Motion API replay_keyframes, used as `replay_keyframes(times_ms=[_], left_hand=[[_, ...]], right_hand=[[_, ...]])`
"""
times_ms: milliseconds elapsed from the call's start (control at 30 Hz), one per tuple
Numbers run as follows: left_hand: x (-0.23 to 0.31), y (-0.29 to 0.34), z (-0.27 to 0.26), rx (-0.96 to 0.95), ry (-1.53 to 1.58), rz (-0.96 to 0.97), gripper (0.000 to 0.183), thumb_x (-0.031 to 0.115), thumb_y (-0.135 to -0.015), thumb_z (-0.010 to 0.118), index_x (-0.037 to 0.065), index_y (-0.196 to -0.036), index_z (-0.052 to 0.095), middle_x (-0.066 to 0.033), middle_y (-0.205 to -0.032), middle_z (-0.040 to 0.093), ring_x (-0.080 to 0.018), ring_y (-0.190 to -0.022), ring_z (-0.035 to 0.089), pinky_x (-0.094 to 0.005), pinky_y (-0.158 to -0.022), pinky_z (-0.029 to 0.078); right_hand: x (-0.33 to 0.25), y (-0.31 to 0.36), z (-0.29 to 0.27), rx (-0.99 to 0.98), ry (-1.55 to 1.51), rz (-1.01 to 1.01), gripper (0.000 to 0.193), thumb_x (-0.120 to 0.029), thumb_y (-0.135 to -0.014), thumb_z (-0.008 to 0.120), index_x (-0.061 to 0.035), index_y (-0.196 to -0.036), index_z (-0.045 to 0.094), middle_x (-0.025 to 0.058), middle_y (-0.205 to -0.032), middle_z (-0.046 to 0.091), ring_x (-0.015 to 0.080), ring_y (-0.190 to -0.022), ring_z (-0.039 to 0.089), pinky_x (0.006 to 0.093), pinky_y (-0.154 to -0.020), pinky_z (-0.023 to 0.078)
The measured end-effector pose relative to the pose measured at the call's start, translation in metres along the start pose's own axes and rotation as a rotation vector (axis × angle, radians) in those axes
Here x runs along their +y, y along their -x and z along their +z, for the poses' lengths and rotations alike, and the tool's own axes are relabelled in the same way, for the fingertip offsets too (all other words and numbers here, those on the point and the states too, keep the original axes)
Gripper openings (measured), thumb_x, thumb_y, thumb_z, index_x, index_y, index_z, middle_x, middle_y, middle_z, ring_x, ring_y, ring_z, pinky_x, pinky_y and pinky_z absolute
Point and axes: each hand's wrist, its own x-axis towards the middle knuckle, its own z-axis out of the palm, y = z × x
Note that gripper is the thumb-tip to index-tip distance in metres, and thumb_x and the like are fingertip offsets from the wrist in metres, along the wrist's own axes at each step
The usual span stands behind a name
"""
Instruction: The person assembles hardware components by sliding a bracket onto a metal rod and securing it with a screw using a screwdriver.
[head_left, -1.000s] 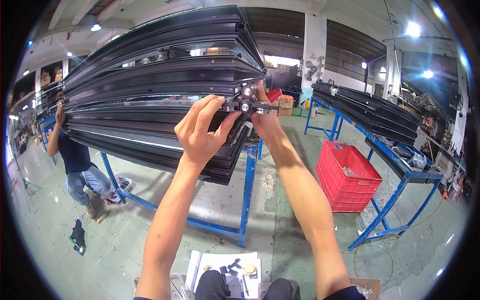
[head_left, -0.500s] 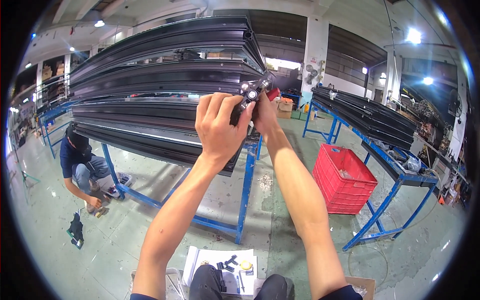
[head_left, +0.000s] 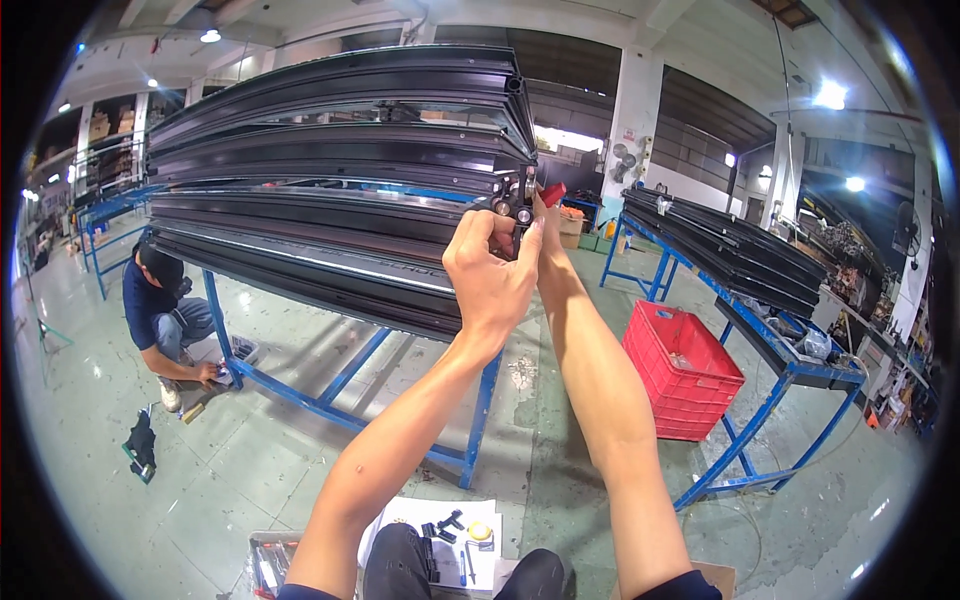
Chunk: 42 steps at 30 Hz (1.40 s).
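Head view shows us a stack of long black framed panels [head_left: 330, 155], their smooth, faintly glossy edges ribbed with grooves and dotted with small screw heads. Pale, reflective strips run between the layers. The stack lies on a counter of blue-painted metal [head_left: 478, 430] with straight, narrow legs. At its near right end we hold a small black bracket [head_left: 524, 215] with round, silvery metal faces, just beside the panel ends.

Our left hand [head_left: 490, 275] is curled, its fingers bent and its thumb extended upward, gripping the bracket from the near side. Our right hand [head_left: 550, 235] reaches to the far side of the bracket; its fingers are largely hidden, so we cannot tell how far they close.

Below us, black fittings [head_left: 450, 521] and a round yellow tape measure [head_left: 480, 531] lie on a smooth white sheet [head_left: 410, 512]. To the right, a ribbed red plastic crate [head_left: 680, 400] stands on the greenish, scuffed floor [head_left: 560, 480]. A co-worker [head_left: 155, 310] in a dark top crouches at the left, well apart from our hands.
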Motion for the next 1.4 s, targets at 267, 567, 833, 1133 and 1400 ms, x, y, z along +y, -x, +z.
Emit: replay_keyframes(times_ms=[267, 567, 833, 1133, 1400], left_hand=[[0.016, 0.005, 0.019, -0.025, 0.057, -0.333, 0.031, 0.021, -0.08, 0.078, 0.001, -0.071, 0.057, 0.0003, -0.058, 0.054, -0.0039, -0.053, 0.049, -0.0221, -0.049, 0.043], [0.018, 0.002, 0.023, 0.022, 0.658, -0.693, 0.027, 0.018, -0.087, 0.071, -0.006, -0.078, 0.061, -0.0082, -0.077, 0.063, -0.0164, -0.071, 0.067, -0.0245, -0.067, 0.057], [0.026, -0.008, 0.023, 0.022, 0.791, -0.76, 0.027, 0.019, -0.091, 0.066, -0.007, -0.084, 0.063, -0.0082, -0.078, 0.064, -0.0159, -0.074, 0.068, -0.0229, -0.068, 0.057], [0.02, -0.006, 0.02, 0.035, 0.763, -0.713, 0.028, 0.021, -0.092, 0.064, -0.007, -0.089, 0.066, -0.0063, -0.078, 0.064, -0.0103, -0.073, 0.064, -0.0223, -0.066, 0.057], [0.011, -0.005, 0.011, -0.012, 0.718, -0.74, 0.028, 0.023, -0.092, 0.065, -0.005, -0.089, 0.067, -0.0064, -0.08, 0.065, -0.0103, -0.072, 0.064, -0.0217, -0.066, 0.055]], right_hand=[[0.002, -0.046, -0.053, 0.097, 0.225, 0.046, 0.043, -0.048, -0.086, 0.068, -0.0048, -0.088, 0.068, 0.0016, -0.078, 0.063, 0.0102, -0.063, 0.055, 0.027, -0.056, 0.044], [-0.004, -0.017, -0.012, 0.052, 0.17, -0.13, 0.035, -0.044, -0.086, 0.069, -0.01, -0.082, 0.06, -0.0021, -0.067, 0.055, 0.0089, -0.053, 0.052, 0.0242, -0.045, 0.042], [-0.015, -0.016, -0.009, 0.116, -0.054, 0.201, 0.037, -0.047, -0.087, 0.065, -0.0149, -0.075, 0.054, -0.0039, -0.061, 0.048, 0.0099, -0.049, 0.047, 0.0265, -0.041, 0.038], [-0.002, -0.026, -0.024, -0.2, -0.028, 0.1, 0.036, -0.049, -0.09, 0.061, -0.0163, -0.076, 0.055, -0.0029, -0.062, 0.05, 0.011, -0.051, 0.047, 0.0268, -0.044, 0.041], [0.008, -0.018, -0.012, -0.091, -0.114, 0.142, 0.033, -0.047, -0.089, 0.063, -0.0164, -0.078, 0.055, -0.0015, -0.062, 0.051, 0.0121, -0.052, 0.049, 0.0272, -0.044, 0.042]])
